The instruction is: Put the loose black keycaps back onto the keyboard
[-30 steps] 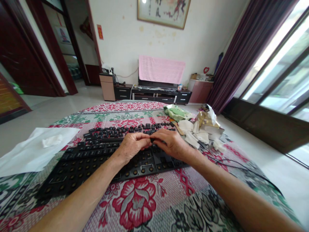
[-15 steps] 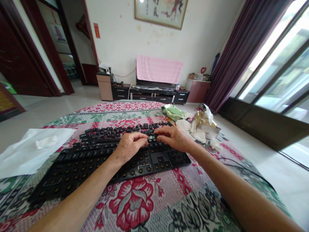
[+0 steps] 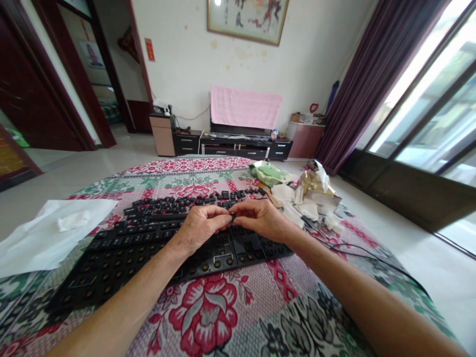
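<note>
A black keyboard (image 3: 122,267) lies on the table, many of its key positions bare and its upper rows fitted with keycaps. Over its upper right part, my left hand (image 3: 204,221) and my right hand (image 3: 261,218) meet fingertip to fingertip. Between them is a small black keycap (image 3: 232,216), pinched by the fingers of both hands. Loose black keycaps (image 3: 174,203) are heaped in a long band just behind the keyboard. My hands cover part of the keyboard's upper rows.
White paper (image 3: 40,233) with a folded tissue (image 3: 73,221) on it lies at the left. At the right are a green packet (image 3: 270,173), a gold tissue box (image 3: 318,193), crumpled tissues (image 3: 293,212) and a black cable (image 3: 375,255). A floral tablecloth (image 3: 208,317) covers the table.
My hands have come together; a gap showed between their fingertips before. The keycap is now pinched between both, and the greenish-white bit seen between the hands is out of sight.
</note>
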A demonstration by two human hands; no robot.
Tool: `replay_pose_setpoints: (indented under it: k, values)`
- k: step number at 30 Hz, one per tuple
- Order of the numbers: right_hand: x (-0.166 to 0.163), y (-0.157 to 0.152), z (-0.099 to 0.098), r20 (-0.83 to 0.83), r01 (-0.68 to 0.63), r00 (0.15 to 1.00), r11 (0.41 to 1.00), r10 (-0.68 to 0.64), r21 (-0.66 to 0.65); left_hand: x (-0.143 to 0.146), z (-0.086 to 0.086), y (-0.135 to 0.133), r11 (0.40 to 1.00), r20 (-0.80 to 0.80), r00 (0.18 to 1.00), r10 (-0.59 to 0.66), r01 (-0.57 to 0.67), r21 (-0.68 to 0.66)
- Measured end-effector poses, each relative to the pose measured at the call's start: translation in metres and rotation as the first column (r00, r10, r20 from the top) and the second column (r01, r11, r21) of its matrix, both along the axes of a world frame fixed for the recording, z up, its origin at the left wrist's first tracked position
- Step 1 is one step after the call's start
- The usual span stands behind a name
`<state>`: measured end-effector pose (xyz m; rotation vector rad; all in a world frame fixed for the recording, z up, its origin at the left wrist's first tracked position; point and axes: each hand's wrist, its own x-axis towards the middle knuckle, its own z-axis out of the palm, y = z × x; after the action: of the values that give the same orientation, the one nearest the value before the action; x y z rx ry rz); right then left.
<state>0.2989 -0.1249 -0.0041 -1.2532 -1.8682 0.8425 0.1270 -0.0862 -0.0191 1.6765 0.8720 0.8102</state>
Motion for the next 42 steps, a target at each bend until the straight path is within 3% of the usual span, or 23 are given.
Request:
replay_pose_setpoints:
  k: [8,16,21,23,26,28,30,33,37,42]
  values:
    - [-0.002,0.005,-0.011,-0.116,-0.002,0.993,0.997,0.012,0.078,-0.001,-0.002,0.001,0.988,0.029,0.999,-0.013,0.009,0.153]
    - [-0.004,0.000,-0.005,-0.019,-0.008,1.000,0.984,0.011,0.176,-0.001,-0.003,0.002,0.982,0.055,0.998,-0.036,0.025,0.187]
    - [-0.004,0.000,-0.005,-0.041,0.006,0.999,0.989,0.000,0.145,0.000,-0.002,-0.001,0.979,0.085,0.996,-0.022,0.005,0.202]
    - [-0.004,0.001,-0.005,-0.070,0.001,0.998,0.993,0.007,0.116,0.000,0.000,-0.002,0.991,0.107,0.994,0.020,-0.034,0.129]
    - [-0.004,0.000,-0.005,-0.131,-0.053,0.990,0.997,0.061,0.063,-0.001,0.004,-0.001,0.981,0.166,0.986,0.031,0.002,-0.195]
    - [-0.005,0.000,-0.006,-0.184,-0.081,0.979,0.996,0.084,0.023,-0.003,0.006,0.000,0.903,0.214,0.976,0.031,0.064,-0.424]
    - [-0.005,0.000,-0.007,-0.238,-0.079,0.969,0.997,0.071,-0.025,-0.004,0.007,0.002,0.828,0.252,0.966,0.056,0.097,-0.553]
    - [-0.005,0.002,-0.010,-0.304,-0.061,0.952,0.993,0.026,-0.104,-0.004,0.008,0.004,0.782,0.281,0.956,0.080,0.115,-0.613]
    - [-0.004,0.003,-0.011,-0.358,-0.070,0.934,0.986,0.013,-0.148,-0.004,0.006,0.005,0.764,0.299,0.951,0.081,0.134,-0.631]
    - [-0.004,0.000,-0.005,-0.254,-0.074,0.966,0.993,0.048,-0.095,-0.004,0.005,0.004,0.809,0.269,0.962,0.043,0.125,-0.575]
